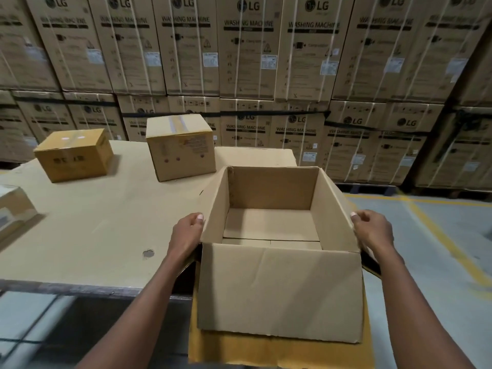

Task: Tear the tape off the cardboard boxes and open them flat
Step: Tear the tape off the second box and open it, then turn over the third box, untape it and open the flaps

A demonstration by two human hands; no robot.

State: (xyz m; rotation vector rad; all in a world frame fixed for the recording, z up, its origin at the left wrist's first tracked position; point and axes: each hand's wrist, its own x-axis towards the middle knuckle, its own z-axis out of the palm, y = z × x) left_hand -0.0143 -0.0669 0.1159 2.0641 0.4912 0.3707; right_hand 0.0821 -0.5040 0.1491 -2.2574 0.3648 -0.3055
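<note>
An open brown cardboard box sits at the table's near right corner, its top flaps folded outward and its inside bare. My left hand grips the box's left wall near the top edge, thumb against the rim. My right hand grips the right wall the same way. Two taped, closed boxes stand farther back on the table: a yellowish low box at left and a taller box with clear tape across its top in the middle.
The table is covered in cardboard sheet. Part of another box shows at the left edge. Stacked washing machine cartons wall off the back. Grey floor with yellow lines lies to the right.
</note>
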